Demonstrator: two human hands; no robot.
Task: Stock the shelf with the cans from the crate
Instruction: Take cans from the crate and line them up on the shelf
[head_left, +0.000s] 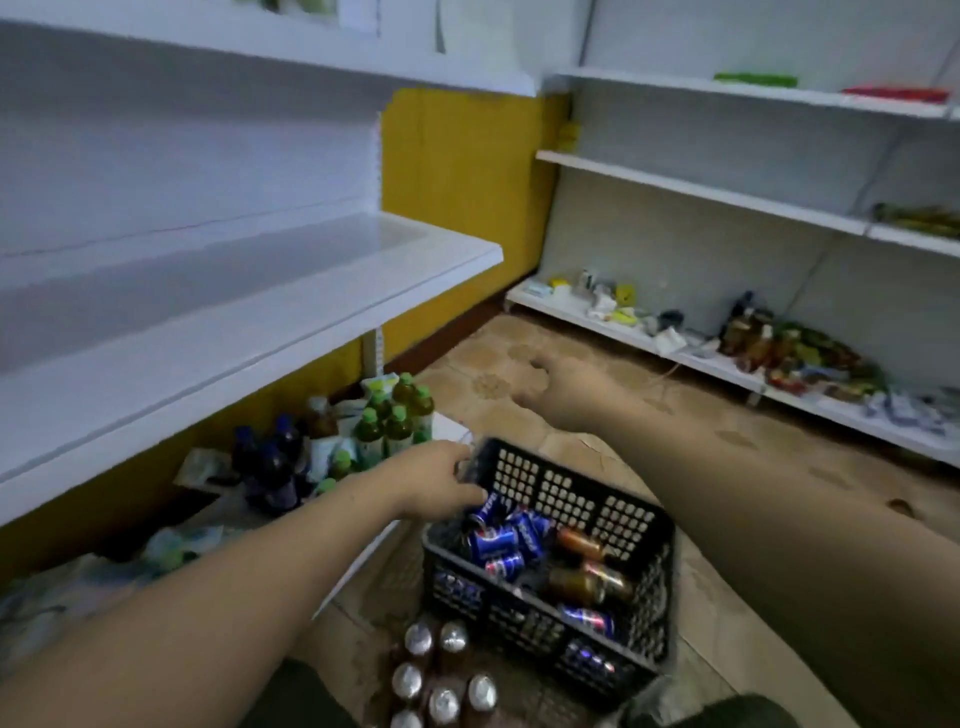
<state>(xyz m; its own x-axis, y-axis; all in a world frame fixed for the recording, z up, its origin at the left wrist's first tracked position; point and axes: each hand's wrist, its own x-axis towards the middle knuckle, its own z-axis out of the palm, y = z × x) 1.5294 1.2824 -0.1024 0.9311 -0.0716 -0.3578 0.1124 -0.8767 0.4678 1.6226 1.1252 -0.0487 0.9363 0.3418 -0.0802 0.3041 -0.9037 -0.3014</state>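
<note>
The blue and bronze metal drink cans (493, 545) lie jumbled on their sides inside the black perforated plastic crate (571, 493) — if full, likely weighty, stiff, smooth and prone to roll, best gripped round the barrel's middle. The left hand (441, 483) curls at the crate's far-left corner beside a blue can; whether it grips can or rim cannot be told. The blurred right hand (540, 384) hovers beyond the crate, fingers loosely bent, seemingly empty. Above-left of the crate runs the flat white shelf (260, 291); under the crate, brown tiled floor (727, 441) — silver-capped bottles (431, 670) just before it.
</note>
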